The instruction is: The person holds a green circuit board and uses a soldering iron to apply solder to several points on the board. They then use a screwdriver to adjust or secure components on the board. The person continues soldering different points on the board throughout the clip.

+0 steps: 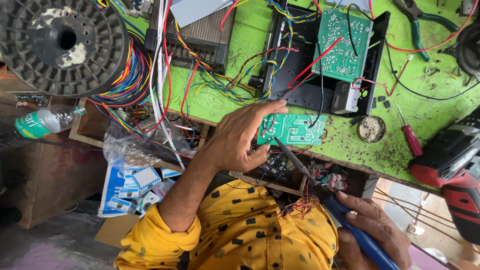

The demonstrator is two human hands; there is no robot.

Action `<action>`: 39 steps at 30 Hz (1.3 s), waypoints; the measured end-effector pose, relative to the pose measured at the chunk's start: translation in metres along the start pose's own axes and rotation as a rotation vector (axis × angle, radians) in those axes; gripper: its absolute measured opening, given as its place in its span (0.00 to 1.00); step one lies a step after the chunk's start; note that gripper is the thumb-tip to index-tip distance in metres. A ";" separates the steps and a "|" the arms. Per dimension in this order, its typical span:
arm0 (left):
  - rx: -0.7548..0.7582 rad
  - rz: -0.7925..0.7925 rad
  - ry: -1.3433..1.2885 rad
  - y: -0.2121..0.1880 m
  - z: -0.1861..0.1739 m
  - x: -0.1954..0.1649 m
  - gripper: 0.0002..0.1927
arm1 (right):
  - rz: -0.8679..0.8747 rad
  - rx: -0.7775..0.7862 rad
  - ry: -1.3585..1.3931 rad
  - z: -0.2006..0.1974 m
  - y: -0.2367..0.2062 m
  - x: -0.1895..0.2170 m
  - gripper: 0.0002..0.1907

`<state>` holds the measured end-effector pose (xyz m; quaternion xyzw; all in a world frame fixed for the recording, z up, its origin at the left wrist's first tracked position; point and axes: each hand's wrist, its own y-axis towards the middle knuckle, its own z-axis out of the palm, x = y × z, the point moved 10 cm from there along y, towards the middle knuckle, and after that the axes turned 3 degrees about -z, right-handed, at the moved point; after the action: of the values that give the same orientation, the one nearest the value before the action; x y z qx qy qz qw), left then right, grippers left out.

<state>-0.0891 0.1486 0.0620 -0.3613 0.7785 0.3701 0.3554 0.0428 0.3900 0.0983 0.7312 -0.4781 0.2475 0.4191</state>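
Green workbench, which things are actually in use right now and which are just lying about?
In use:
left hand holding the small green circuit board
right hand holding the blue soldering iron

Lying about:
red screwdriver
red drill
pliers
round tin
water bottle
black wire spool

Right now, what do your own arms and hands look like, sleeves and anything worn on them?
Both hands are bare: no gloves, rings or watch visible on the left hand or the right hand. The left arm wears a mustard-yellow fabric sleeve with small dark rectangular spots, pushed up above the elbow, leaving the forearm uncovered. The right forearm is out of frame.
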 end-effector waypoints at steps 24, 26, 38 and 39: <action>-0.002 0.009 0.008 -0.002 0.001 -0.001 0.43 | 0.014 -0.095 0.074 -0.002 -0.007 -0.004 0.14; -0.007 0.012 0.013 -0.002 0.001 -0.001 0.43 | 0.034 -0.075 0.083 0.000 -0.007 -0.004 0.15; -0.003 -0.001 0.006 -0.003 0.003 0.000 0.43 | 0.133 -0.129 0.118 -0.001 -0.011 -0.005 0.14; -0.004 0.000 0.006 -0.003 0.003 0.000 0.43 | 0.119 -0.121 0.116 -0.001 -0.011 -0.004 0.14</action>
<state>-0.0856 0.1494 0.0596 -0.3633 0.7789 0.3703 0.3525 0.0511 0.3947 0.0919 0.6594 -0.5096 0.2845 0.4739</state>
